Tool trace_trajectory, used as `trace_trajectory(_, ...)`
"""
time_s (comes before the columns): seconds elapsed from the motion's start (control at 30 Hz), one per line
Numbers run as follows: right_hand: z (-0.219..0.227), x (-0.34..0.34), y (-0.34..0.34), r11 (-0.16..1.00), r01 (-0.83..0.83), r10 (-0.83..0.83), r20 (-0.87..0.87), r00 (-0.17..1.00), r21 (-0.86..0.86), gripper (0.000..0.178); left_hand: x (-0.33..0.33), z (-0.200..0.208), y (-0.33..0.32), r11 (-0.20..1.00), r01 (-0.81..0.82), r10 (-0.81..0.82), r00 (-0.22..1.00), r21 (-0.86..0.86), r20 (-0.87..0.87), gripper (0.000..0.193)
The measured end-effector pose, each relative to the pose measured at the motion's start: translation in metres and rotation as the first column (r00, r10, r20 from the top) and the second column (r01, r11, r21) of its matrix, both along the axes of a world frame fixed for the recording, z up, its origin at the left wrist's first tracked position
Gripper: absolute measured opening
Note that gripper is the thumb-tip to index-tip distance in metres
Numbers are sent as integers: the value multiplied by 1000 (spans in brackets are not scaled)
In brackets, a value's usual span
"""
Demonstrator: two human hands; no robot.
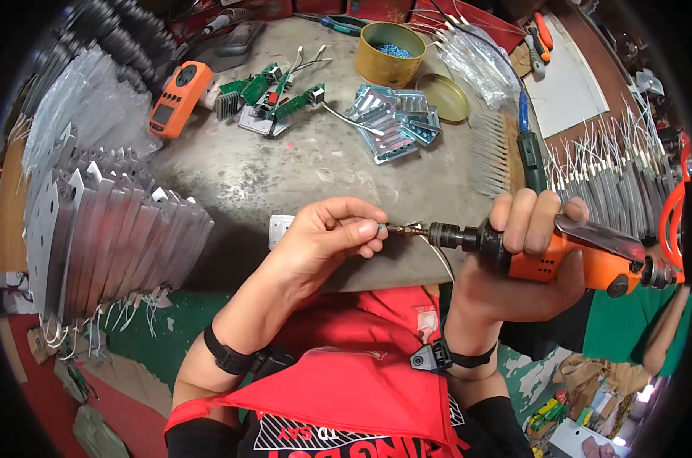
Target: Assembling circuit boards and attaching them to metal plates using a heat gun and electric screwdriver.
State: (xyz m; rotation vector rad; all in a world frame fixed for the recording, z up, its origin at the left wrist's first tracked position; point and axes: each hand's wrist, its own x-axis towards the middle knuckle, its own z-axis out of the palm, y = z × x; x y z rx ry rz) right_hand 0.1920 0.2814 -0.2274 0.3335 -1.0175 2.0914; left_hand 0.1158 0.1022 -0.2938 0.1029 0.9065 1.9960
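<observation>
My left hand pinches a small bluish screw between thumb and forefinger. In my right hand is an orange power screwdriver, gripped around its body and held level above the table's front edge. Its chuck points left, and the bit reaches the screw at my left fingertips. Whether the bit is seated in the screw head is too small to tell. A white plate lies partly hidden behind my left hand, and a thin white wire passes under the bit.
Stacked grey metal parts with wires stand at left. On the table lie an orange meter, green circuit boards, clear-packed parts and a tin of blue screws. A blue-tipped tool hangs at right; a person's arm is beyond.
</observation>
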Motion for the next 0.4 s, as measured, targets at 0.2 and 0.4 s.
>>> trace_trajectory(0.2, -1, -5, -7, 998, 18, -17, -10, 1000, 65, 38, 0, 0, -3, 999, -24, 24, 1000, 41, 6, 14)
trace_trajectory(0.4, 0, -5, -10, 998, 20, -21, 13, 1000, 54, 41, 1, 1, -3, 999, -36, 37, 996, 21, -86, 19)
